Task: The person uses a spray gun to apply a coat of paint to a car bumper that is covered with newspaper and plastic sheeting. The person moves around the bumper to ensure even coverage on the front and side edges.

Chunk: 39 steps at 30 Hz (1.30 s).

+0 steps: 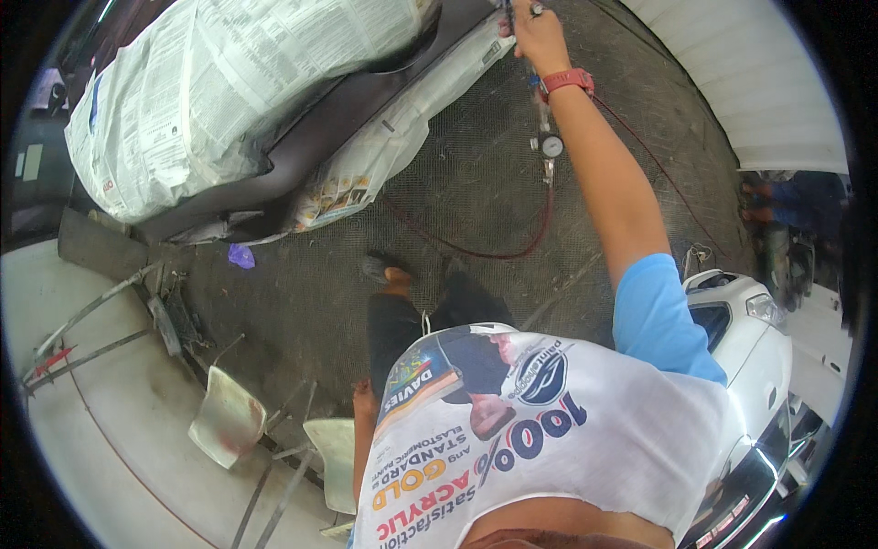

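Observation:
My right hand (pixel 541 41), with a red wristwatch (pixel 567 82) and a ring, reaches out at the top edge, closed around a spray gun (pixel 508 20) that is mostly cut off by the frame. Below that hand hang a round pressure gauge (pixel 550 145) and a dark red air hose (pixel 540 240). To its left is a dark car body panel (pixel 338 123), bordered by newspaper masking (pixel 247 78) and a paper-and-plastic skirt (pixel 389 156). My left hand (pixel 364 399) hangs low at my side, its fingers mostly hidden by my shirt.
A dark textured floor covering (pixel 311 302) lies underfoot, with a crumpled purple scrap (pixel 241 256) on it. Stained pale chair-like seats (pixel 229 416) and metal bars (pixel 91 361) stand lower left. A white car (pixel 750 366) is at the right, below a pale curtain (pixel 741 73).

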{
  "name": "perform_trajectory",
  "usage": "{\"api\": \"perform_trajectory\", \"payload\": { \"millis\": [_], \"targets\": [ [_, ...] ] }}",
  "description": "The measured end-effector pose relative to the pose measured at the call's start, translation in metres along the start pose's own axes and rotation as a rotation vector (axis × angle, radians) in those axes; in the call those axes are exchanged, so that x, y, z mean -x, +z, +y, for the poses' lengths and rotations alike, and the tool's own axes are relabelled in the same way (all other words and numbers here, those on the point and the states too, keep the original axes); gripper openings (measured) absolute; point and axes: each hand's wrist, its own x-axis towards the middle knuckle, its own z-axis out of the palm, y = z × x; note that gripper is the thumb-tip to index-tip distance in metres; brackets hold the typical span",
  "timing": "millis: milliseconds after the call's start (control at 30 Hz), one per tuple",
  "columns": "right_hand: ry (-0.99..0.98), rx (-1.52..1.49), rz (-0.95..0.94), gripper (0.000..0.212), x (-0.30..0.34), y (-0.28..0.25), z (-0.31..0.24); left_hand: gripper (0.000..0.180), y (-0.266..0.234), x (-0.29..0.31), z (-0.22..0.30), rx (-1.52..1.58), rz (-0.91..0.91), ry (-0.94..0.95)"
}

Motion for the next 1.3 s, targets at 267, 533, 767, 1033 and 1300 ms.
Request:
{"api": "perform_trajectory", "payload": {
  "millis": [267,533,767,1033,1300],
  "targets": [
    [0.157,-0.134,-0.284,0.064,-0.001,0.009,-0.012,0.046,-0.013,-0.028,0.042,-0.384,-0.183,-0.062],
    [0.167,0.035,-0.088,0.066,-0.098,-0.003,0.004,0.055,-0.030,-0.092,0.190,0.152,0.003,-0.104],
    [0.136,0.107,-0.019,0.069,-0.178,-0.033,0.035,0.056,-0.038,-0.078,0.269,0.205,0.060,-0.039],
    [0.018,0.248,-0.096,0.064,-0.223,-0.078,0.075,0.051,0.097,-0.009,0.226,0.501,0.148,-0.320],
    [0.016,0.050,-0.608,0.060,-0.126,-0.091,0.037,0.047,0.317,0.036,0.221,0.305,-0.080,-0.169]
  ]
}}
